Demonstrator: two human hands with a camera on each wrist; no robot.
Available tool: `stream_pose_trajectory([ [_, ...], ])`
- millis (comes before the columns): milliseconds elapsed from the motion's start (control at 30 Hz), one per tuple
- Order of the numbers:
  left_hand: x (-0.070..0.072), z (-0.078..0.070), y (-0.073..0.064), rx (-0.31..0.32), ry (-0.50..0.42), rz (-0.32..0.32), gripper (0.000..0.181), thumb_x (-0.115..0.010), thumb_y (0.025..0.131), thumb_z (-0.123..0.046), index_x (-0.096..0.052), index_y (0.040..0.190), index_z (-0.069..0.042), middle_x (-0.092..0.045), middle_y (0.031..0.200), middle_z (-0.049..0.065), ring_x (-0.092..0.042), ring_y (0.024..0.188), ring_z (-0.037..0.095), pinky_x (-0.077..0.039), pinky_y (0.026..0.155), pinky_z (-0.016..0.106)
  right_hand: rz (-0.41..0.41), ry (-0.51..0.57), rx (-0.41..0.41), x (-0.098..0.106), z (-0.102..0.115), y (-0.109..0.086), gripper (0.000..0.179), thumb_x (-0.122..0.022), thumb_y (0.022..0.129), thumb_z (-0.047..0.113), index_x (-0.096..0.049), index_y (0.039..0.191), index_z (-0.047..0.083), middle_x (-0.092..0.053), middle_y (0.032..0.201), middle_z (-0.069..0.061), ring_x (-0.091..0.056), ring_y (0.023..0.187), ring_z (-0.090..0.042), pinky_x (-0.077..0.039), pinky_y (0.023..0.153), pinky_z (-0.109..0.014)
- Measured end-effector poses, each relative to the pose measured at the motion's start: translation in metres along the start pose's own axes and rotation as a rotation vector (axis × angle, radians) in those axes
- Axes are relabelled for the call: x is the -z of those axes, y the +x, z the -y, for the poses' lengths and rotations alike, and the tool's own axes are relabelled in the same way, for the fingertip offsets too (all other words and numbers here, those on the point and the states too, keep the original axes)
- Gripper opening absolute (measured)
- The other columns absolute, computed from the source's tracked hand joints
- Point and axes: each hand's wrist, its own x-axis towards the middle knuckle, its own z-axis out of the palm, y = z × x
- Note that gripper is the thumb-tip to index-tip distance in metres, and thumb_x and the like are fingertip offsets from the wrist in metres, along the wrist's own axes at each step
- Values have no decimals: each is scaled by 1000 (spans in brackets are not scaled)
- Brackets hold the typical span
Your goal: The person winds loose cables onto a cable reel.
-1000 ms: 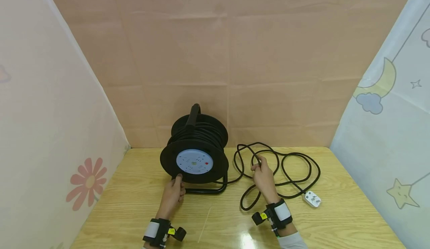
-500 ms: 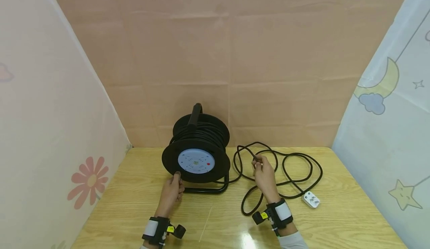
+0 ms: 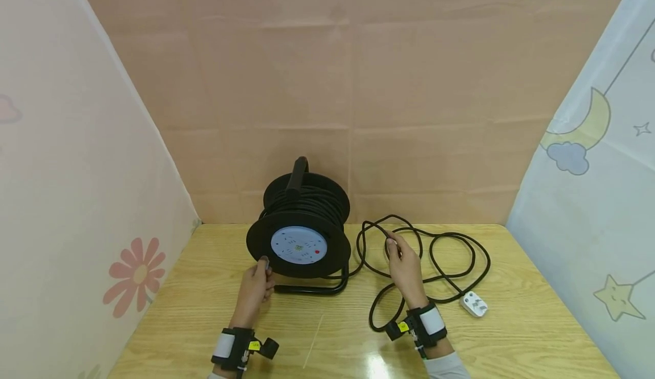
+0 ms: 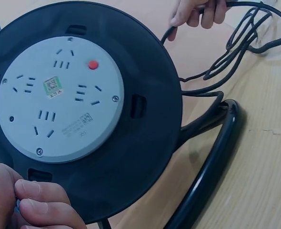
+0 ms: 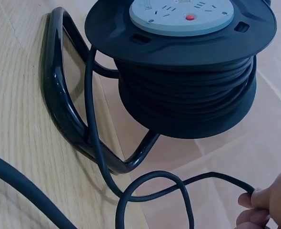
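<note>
Pinching cord (image 5: 197,178) w/ R hand (image 3: 407,274); L hand (image 3: 251,291) curled, grip unclear, at reel's (image 3: 298,245) 8 o'clock; poss. snagging via crossed loops (image 5: 157,174).

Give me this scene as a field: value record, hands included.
left hand: grips the cable reel low on its front side; exact part hidden
right hand: pinches the black cable
cable layout: part wound on reel, part in loose loops on table
plug: white, on table, right of right hand
reel face: pale socket panel, red button

Blk reel (image 3: 338,248) & cable (image 5: 89,95), pale-blue panel (image 4: 60,114), red btn (image 4: 93,65), wht plug (image 3: 474,304).
</note>
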Motion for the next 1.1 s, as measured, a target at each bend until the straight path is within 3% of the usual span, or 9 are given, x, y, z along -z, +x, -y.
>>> stream_pose_trajectory([
  [133, 2, -5, -1, -7, -17, 3, 43, -38, 104, -38, -42, 77, -5, -32, 55, -5, -30, 43, 7, -23, 39, 20, 1, 13, 13, 1, 1, 1, 31, -44, 105, 23, -56, 132, 14, -63, 91, -12, -44, 49, -21, -36, 46, -30],
  [267, 6, -9, -1, -18, -37, 22, 45, -38, 105, -40, -42, 77, -5, -34, 55, -4, -31, 43, 8, -23, 40, 21, 8, 34, 29, 1, 1, 1, 31, -43, 105, 23, -56, 131, 11, -64, 114, -17, -59, 76, -29, -40, 56, -34],
  [367, 7, -13, 0, -20, -63, 35, 44, -37, 105, -40, -41, 78, -6, -35, 56, -3, -31, 44, 8, -24, 39, 21, 15, 41, 36, 1, 0, 2, 32, -43, 106, 23, -55, 131, 9, -61, 123, -17, -59, 79, -31, -40, 58, -36],
  [567, 10, -22, 1, -28, -125, 38, 40, -36, 105, -36, -42, 80, -5, -36, 56, -2, -32, 43, 8, -24, 38, 20, 36, 62, 9, 1, 1, 1, 34, -40, 106, 26, -53, 133, 10, -60, 123, -17, -45, 56, -23, -37, 53, -35],
  [667, 11, -27, 1, -36, -133, 28, 40, -35, 106, -36, -41, 80, -5, -35, 55, -2, -32, 42, 8, -24, 38, 20, 32, 63, 1, 1, 1, 1, 35, -39, 106, 29, -53, 133, 11, -62, 114, -17, -39, 50, -21, -37, 52, -34],
  [867, 12, -38, 1, -57, -143, 20, 41, -36, 105, -37, -41, 79, -6, -35, 55, -3, -31, 42, 8, -24, 37, 20, 7, 66, -14, 2, 5, -1, 35, -40, 105, 36, -57, 128, 15, -62, 100, -13, -47, 59, -22, -39, 49, -32],
  [967, 11, -44, 0, -69, -163, 24, 41, -36, 105, -37, -41, 79, -6, -36, 56, -3, -31, 42, 8, -24, 37, 20, 14, 73, -24, 1, 6, -1, 35, -40, 105, 36, -58, 127, 16, -63, 104, -12, -46, 56, -24, -38, 46, -31],
  [1100, 9, -51, -1, -88, -194, 30, 40, -37, 105, -36, -41, 80, -6, -36, 56, -3, -31, 42, 8, -23, 37, 19, 19, 83, -20, 1, 7, -2, 34, -42, 105, 34, -58, 126, 14, -63, 114, -12, -53, 64, -28, -39, 48, -32],
])
